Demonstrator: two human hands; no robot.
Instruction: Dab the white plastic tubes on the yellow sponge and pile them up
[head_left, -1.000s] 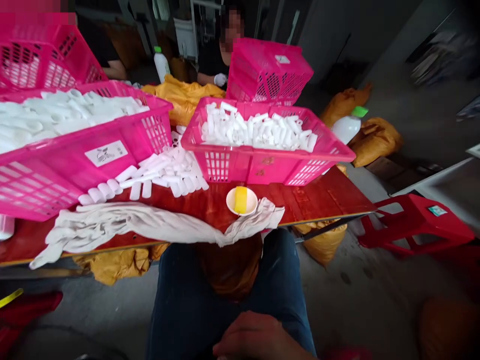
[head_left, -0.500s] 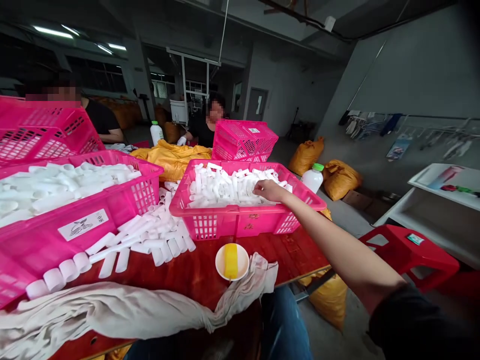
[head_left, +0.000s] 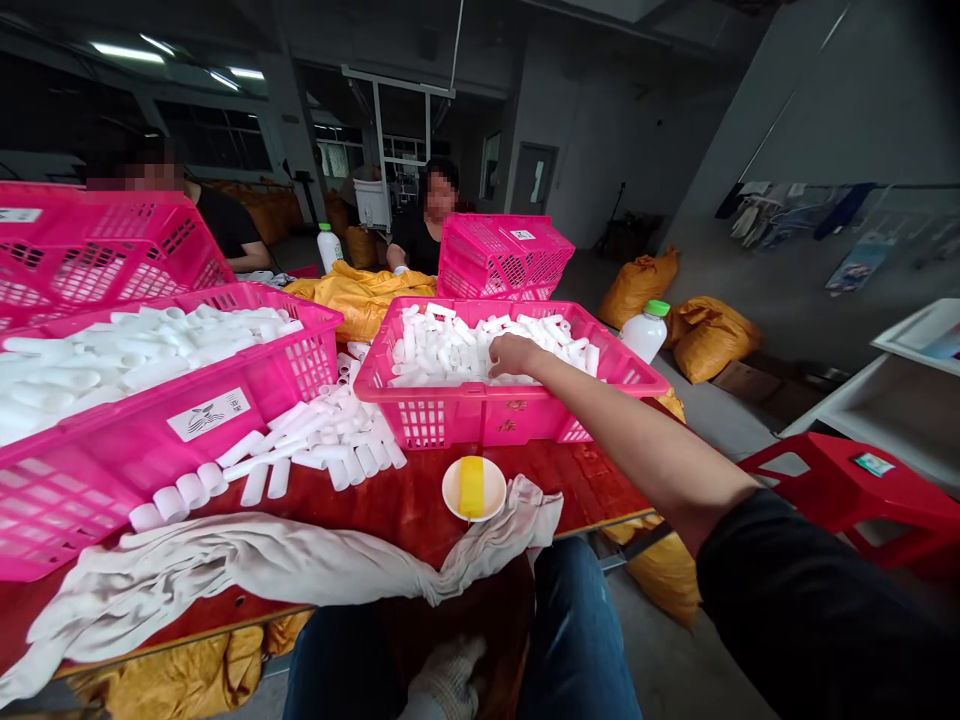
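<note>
My bare right hand (head_left: 514, 357) reaches over the front rim of a pink plastic basket (head_left: 491, 412) full of short white tubes (head_left: 444, 350). Its fingers are bent down and closed among the tubes; the fingertips are hidden, so what they grip does not show. Low in the picture, between my knees, is my left hand (head_left: 448, 680) in a whitish dotted glove. It is smeared by motion, and its fingers cannot be made out. In front of the basket, a small white bowl (head_left: 492, 490) holds a yellow block (head_left: 471, 485).
A second pink basket (head_left: 142, 455) of white tubes stands at left, with loose tubes (head_left: 337, 435) spilled between the baskets. A twisted pale cloth (head_left: 300, 565) lies along the red table's (head_left: 592, 490) front edge. Two people sit across. At right is a red stool (head_left: 862, 500).
My right hand has shifted left within the basket, its arm still across the rim. My gloved left hand has come into view at the bottom. The camera view has tilted down and turned left.
</note>
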